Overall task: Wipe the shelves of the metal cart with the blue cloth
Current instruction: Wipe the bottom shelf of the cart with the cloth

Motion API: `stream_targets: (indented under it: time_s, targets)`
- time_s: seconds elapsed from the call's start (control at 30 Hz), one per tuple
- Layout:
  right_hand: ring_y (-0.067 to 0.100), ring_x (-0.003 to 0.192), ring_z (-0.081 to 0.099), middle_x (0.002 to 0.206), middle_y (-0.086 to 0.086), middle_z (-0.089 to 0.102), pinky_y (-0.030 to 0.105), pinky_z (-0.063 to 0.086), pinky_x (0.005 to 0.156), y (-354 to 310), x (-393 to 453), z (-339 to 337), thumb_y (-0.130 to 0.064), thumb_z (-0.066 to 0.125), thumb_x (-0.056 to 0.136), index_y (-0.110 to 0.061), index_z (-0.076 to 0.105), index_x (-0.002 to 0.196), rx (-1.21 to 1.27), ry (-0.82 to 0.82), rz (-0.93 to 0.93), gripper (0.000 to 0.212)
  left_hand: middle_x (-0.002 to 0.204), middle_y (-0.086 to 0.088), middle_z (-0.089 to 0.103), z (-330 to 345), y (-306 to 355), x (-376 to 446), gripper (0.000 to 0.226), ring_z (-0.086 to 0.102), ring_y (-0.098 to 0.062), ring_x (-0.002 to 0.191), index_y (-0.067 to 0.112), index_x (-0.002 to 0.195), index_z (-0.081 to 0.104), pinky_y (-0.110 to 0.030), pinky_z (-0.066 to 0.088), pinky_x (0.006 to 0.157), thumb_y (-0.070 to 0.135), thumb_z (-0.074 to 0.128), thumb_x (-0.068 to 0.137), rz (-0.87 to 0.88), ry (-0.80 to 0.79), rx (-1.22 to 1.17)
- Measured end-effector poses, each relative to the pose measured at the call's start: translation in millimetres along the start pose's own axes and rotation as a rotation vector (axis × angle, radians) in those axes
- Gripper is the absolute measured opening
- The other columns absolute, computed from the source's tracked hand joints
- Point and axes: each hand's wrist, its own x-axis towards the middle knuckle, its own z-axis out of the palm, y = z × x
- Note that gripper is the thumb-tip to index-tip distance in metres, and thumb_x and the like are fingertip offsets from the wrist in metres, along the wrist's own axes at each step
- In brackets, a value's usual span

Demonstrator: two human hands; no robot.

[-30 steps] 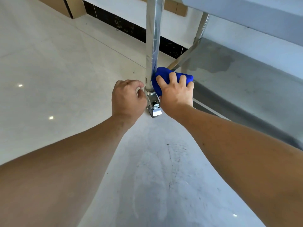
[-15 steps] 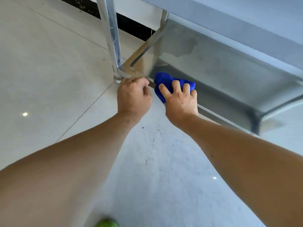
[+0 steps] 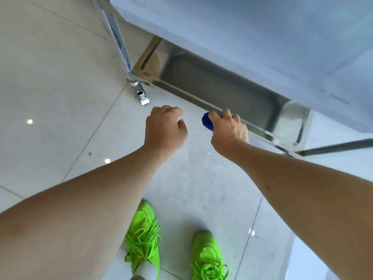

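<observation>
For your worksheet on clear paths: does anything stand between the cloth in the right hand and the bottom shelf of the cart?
Nothing visible does. The right hand holds the blue cloth at the front rim of the bottom shelf, whose surface looks bare. The upper shelf overhangs it but leaves the front open.

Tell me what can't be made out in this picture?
- Cloth, head view: mostly hidden inside the right hand; only a blue end shows.
- Bottom shelf: its far part is covered by the shelf above.
- Left hand: curled, back to camera; palm hidden.
- Cart leg: cut off by the top edge.
</observation>
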Motion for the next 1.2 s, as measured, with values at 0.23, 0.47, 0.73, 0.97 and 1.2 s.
stream_targets:
  time_s: [0.23,0.47,0.73,0.97,1.2]
  targets:
    - [0.030,0.097,0.048,0.118,0.009,0.047,0.038,0.036,0.074,4,-54,-124,-0.010,0.063,0.083,-0.027,0.042,0.136,-0.016,0.009,-0.022,0.059,0.123,-0.008,0.061,-105,70,-7,0.043,0.053,-0.030,0.116,0.017,0.131,0.055,-0.044,0.049,0.092,0.035,0.055,0.092,0.038,-0.281,0.169]
    - [0.026,0.085,0.035,0.109,0.006,0.042,0.038,0.036,0.072,31,-98,-241,-0.007,0.059,0.082,-0.026,0.042,0.132,-0.050,0.039,-0.028,0.056,0.124,-0.007,0.058,-213,145,1,0.043,0.052,-0.029,0.118,0.018,0.130,0.053,-0.044,0.048,0.094,0.035,0.055,0.091,0.105,-0.398,0.237]
    - [0.027,0.085,0.037,0.111,0.008,0.045,0.039,0.035,0.072,43,-148,-356,-0.007,0.062,0.080,-0.024,0.043,0.130,0.019,0.129,-0.056,0.056,0.132,-0.007,0.052,-324,237,0,0.049,0.050,-0.028,0.118,0.020,0.137,0.049,-0.044,0.049,0.093,0.037,0.054,0.092,0.126,-0.351,0.303]
    - [0.027,0.085,0.034,0.112,0.009,0.044,0.039,0.033,0.073,50,-192,-446,-0.007,0.059,0.084,-0.021,0.044,0.129,0.036,0.216,-0.022,0.049,0.139,-0.007,0.047,-397,314,-2,0.051,0.047,-0.029,0.124,0.021,0.141,0.045,-0.038,0.045,0.092,0.036,0.053,0.093,0.173,-0.288,0.341]
    - [0.027,0.084,0.035,0.111,0.009,0.044,0.039,0.030,0.073,76,-219,-529,-0.011,0.061,0.087,-0.023,0.043,0.129,0.050,0.340,0.074,0.047,0.142,-0.006,0.046,-457,391,6,0.056,0.046,-0.030,0.127,0.023,0.144,0.042,-0.040,0.045,0.096,0.036,0.056,0.091,0.241,-0.217,0.319]
